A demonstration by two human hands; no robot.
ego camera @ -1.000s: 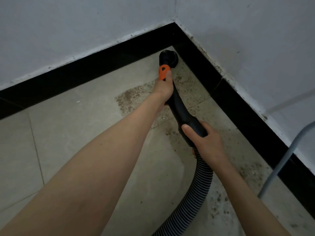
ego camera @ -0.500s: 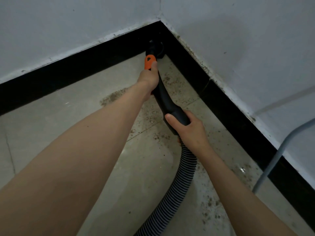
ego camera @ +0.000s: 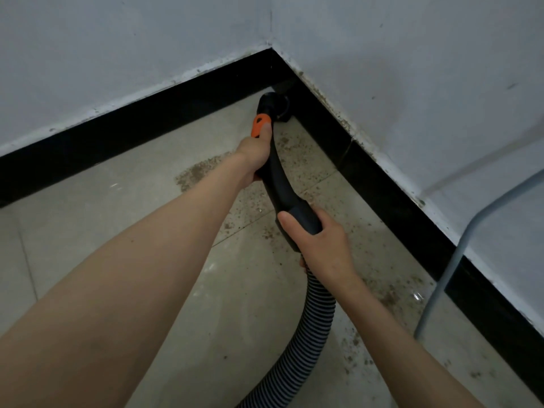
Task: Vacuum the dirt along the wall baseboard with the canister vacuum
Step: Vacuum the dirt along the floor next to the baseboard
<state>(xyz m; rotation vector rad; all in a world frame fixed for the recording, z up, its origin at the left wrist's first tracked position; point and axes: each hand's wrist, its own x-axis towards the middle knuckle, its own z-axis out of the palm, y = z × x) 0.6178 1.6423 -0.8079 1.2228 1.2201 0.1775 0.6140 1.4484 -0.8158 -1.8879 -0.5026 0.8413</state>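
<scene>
The black vacuum handle (ego camera: 279, 187) points into the room corner, its round nozzle (ego camera: 275, 106) sitting on the floor against the black baseboard (ego camera: 368, 178). My left hand (ego camera: 254, 156) grips the handle's front part, thumb lying on the orange slider (ego camera: 259, 125). My right hand (ego camera: 318, 240) grips the rear of the handle, where the ribbed hose (ego camera: 309, 334) begins. Brown dirt (ego camera: 200, 172) lies scattered on the tiles beside the handle and along the right-hand baseboard.
Two white walls meet at the corner (ego camera: 270, 45) above the nozzle. A grey metal tube leg (ego camera: 450, 266) stands on the floor at the right, close to the baseboard. Beige floor tiles (ego camera: 88, 231) spread out to the left.
The nozzle was pushed forward from the open floor into the corner and now sits against the baseboard. Both hands have kept their grip on the handle.
</scene>
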